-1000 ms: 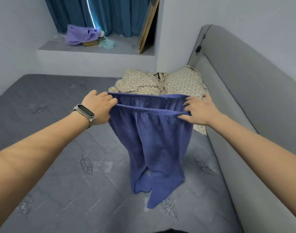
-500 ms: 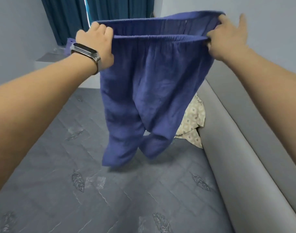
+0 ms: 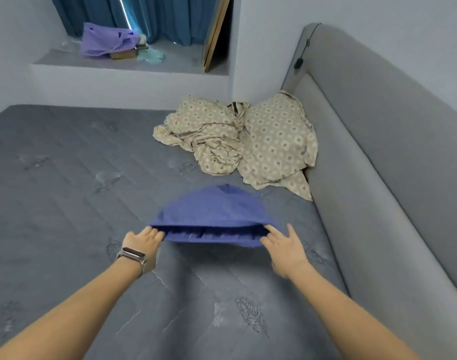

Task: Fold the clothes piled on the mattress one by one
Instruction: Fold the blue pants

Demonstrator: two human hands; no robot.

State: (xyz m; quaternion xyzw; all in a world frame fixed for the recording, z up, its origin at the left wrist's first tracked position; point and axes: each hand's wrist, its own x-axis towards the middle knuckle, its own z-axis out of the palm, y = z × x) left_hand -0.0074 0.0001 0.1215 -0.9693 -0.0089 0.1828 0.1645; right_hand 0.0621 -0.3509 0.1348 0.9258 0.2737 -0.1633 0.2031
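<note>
A domestic bedroom is indicated. A bare grey quilted mattress (image 3: pixel 66 193) is bounded on one side by a padded grey headboard (image 3: pixel 383 141). Crumpled patterned bedding (image 3: pixel 248 141) is heaped in the far corner. A curtained window alcove (image 3: pixel 149 19) is noted, with a purple bag (image 3: pixel 105 44) on its ledge (image 3: pixel 134 66).

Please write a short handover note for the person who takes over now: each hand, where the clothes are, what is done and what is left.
Left hand: pinches the left end of the blue trousers' waistband.
Right hand: pinches the right end.
Trousers: billowing low over the mattress, not yet flat or folded.
Patterned clothes: crumpled heap by the headboard, untouched.
Done: nothing folded in view.
Left: lay trousers flat, fold them, then the heap.
</note>
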